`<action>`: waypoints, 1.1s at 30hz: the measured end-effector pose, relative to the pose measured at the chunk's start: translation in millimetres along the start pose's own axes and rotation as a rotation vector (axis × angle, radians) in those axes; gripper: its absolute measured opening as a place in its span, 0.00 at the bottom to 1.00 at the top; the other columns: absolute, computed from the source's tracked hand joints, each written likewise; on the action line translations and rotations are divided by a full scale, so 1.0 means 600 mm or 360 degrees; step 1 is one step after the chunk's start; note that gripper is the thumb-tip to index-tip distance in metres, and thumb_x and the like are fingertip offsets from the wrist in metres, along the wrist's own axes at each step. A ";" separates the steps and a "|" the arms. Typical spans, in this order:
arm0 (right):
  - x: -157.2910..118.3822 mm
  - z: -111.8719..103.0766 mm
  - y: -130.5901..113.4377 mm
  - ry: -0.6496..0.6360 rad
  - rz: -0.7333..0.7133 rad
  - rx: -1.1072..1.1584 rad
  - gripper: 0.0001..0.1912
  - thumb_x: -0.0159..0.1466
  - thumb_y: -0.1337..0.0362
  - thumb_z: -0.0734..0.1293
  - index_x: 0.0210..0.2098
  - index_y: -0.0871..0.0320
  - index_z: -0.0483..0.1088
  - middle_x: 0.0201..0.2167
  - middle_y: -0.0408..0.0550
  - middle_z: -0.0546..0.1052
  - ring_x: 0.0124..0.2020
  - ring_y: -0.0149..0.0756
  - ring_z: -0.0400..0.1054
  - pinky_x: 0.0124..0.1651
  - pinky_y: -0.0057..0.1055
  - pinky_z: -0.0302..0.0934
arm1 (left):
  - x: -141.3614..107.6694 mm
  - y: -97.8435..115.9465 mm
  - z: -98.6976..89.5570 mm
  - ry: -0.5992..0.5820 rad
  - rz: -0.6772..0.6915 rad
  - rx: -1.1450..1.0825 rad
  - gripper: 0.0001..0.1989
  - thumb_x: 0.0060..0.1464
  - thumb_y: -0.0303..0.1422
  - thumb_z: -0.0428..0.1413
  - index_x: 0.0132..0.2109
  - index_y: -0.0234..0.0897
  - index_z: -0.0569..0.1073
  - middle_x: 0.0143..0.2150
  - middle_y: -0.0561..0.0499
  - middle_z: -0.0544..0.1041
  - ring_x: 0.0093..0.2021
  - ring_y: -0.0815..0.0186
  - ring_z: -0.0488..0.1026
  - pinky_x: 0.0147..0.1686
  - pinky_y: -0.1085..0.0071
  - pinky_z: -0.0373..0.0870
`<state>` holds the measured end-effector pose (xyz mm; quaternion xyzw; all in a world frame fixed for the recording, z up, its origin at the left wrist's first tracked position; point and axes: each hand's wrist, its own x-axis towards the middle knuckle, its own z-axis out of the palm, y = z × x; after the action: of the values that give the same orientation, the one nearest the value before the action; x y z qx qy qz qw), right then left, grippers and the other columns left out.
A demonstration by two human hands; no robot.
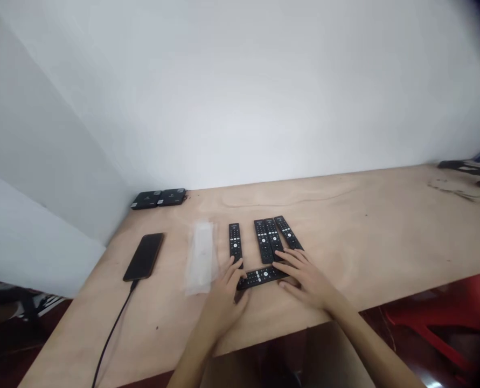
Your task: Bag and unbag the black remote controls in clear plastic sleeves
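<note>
A black remote control (262,276) lies crosswise near the table's front edge. My left hand (227,288) has its fingers and thumb closed around that remote's left end, and its fingertips also reach the bottom of an upright-lying remote control (235,241). Over the crosswise remote's right end rests my right hand (307,277), fingers spread. Its fingertips touch or nearly touch the lower ends of the remotes beyond. Those are two side by side, a left one (263,241) and a middle one (274,238), plus a slanted one (289,234) at the right.
Left of the remotes lie translucent plastic sleeves (202,258). A smartphone (145,257) with a black cable (112,328) is farther left. Two black boxes (172,196) stand at the back left corner by the wall (243,97). A red chair (437,318) is at the right.
</note>
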<state>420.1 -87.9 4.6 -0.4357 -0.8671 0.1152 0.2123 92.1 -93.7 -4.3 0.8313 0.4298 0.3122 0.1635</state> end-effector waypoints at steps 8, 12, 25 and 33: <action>-0.004 0.005 0.006 0.0155 -0.0027 0.0026 0.21 0.77 0.61 0.71 0.68 0.45 0.76 0.73 0.55 0.73 0.73 0.59 0.64 0.72 0.66 0.66 | 0.000 0.003 -0.002 0.0141 0.0034 0.0111 0.12 0.67 0.25 0.61 0.55 0.42 0.76 0.76 0.39 0.71 0.79 0.43 0.66 0.70 0.36 0.75; -0.011 0.013 0.014 0.0278 -0.0078 0.0213 0.16 0.76 0.62 0.72 0.62 0.47 0.80 0.57 0.56 0.82 0.58 0.55 0.76 0.63 0.60 0.75 | -0.007 0.001 -0.005 0.0228 0.0218 0.0139 0.11 0.70 0.28 0.62 0.56 0.44 0.80 0.68 0.41 0.80 0.74 0.46 0.73 0.68 0.40 0.78; -0.030 -0.001 0.010 0.0231 0.0395 0.0806 0.18 0.76 0.51 0.70 0.60 0.50 0.81 0.41 0.48 0.85 0.39 0.47 0.79 0.43 0.41 0.78 | -0.021 -0.003 0.004 0.0236 0.0082 -0.0063 0.14 0.74 0.34 0.60 0.63 0.47 0.80 0.56 0.45 0.86 0.54 0.54 0.86 0.53 0.55 0.88; -0.023 -0.005 0.013 0.0170 0.0435 0.0857 0.15 0.75 0.52 0.71 0.54 0.51 0.83 0.41 0.47 0.86 0.37 0.44 0.78 0.42 0.39 0.76 | -0.009 -0.014 -0.002 0.0151 0.0037 -0.0206 0.18 0.64 0.32 0.68 0.60 0.45 0.82 0.58 0.43 0.84 0.52 0.54 0.86 0.52 0.54 0.88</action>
<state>434.3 -94.2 1.0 -0.4819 -0.7263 0.3453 0.3479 83.9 -93.5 -9.9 0.8082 0.4063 0.3802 0.1929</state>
